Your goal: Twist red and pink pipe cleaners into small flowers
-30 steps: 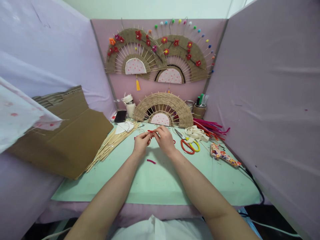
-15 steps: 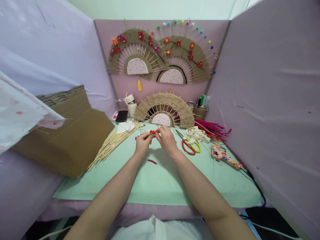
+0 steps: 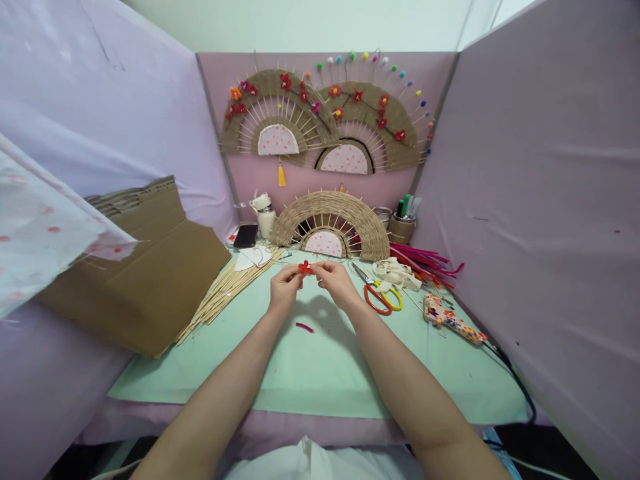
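Between my two hands is a small red flower (image 3: 305, 268), its petals showing above the fingertips. My left hand (image 3: 285, 287) pinches it from the left. My right hand (image 3: 336, 281) has its thumb and fingers closed on the flower's right side. Both are held over the table, in front of a woven half-round fan (image 3: 330, 207) with a dotted centre. Below them on the table lies a short magenta pipe-cleaner piece (image 3: 305, 327).
Right of my hands lie scissors (image 3: 381, 297), cream strips (image 3: 395, 273), pipe cleaners (image 3: 425, 260) and a floral glue gun (image 3: 453, 320) with its cord. Thin sticks (image 3: 227, 287) and cardboard (image 3: 145, 280) are on the left. Decorated fans (image 3: 370, 107) hang behind.
The red flower's petals now show more fully between my fingers. My right hand has turned slightly and lowered at the fingertips. The camera view has tilted a little upward.
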Demonstrator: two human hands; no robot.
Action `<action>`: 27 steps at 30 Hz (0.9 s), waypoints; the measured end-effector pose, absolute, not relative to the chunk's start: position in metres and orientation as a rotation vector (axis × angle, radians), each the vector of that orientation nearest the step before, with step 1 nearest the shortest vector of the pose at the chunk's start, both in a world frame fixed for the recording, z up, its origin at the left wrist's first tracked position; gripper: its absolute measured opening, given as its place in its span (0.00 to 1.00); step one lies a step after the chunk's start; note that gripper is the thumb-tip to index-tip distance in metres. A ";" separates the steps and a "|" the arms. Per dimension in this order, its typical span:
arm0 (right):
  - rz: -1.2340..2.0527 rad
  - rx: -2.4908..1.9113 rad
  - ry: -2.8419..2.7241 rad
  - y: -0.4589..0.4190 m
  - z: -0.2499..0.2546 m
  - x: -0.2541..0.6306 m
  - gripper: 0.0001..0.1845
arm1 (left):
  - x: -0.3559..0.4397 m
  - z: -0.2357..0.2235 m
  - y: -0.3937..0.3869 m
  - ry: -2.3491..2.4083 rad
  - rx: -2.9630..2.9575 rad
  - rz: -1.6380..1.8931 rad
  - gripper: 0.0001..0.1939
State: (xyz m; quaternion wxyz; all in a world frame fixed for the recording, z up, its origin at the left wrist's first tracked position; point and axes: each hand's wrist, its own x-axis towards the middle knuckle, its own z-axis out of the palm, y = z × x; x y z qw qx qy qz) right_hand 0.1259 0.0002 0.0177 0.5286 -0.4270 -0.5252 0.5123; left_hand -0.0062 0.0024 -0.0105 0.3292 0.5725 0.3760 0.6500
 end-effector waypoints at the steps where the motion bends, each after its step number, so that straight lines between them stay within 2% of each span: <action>1: 1.257 -1.013 -1.234 0.000 0.018 0.126 0.14 | -0.006 -0.010 0.002 0.992 1.528 1.696 0.07; 11: 1.161 -1.066 -1.240 -0.001 0.020 0.128 0.12 | -0.005 -0.009 0.001 1.017 1.632 1.681 0.07; 15: 1.245 -1.034 -1.233 -0.005 0.026 0.129 0.16 | -0.008 -0.010 0.002 1.033 1.566 1.748 0.08; 20: 1.348 -1.022 -1.264 -0.006 0.028 0.128 0.13 | -0.009 -0.009 0.002 1.036 1.561 1.766 0.08; 27: 1.523 -0.872 -1.100 -0.007 0.025 0.124 0.13 | -0.006 -0.006 -0.004 1.066 1.650 1.709 0.09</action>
